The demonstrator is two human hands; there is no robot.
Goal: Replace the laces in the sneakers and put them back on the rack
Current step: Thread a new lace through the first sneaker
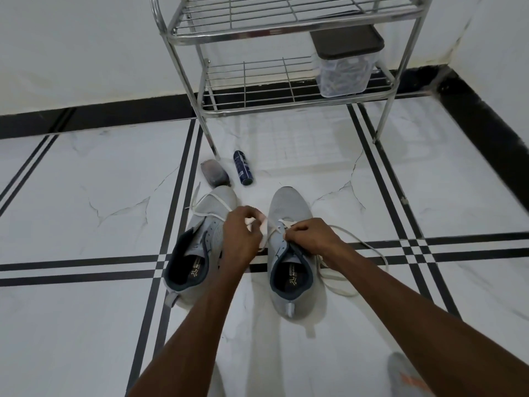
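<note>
A white lace [273, 228] is being pinched by the left hand [240, 235] and right hand [310, 236] over the right sneaker [290, 253]; bare floor [300, 156] is lying before the rack [286, 90].

Both forearms reach forward; the left hand [240, 234] and the right hand [307, 234] sit close together, fingers [290, 234] curled, pinching.
</note>
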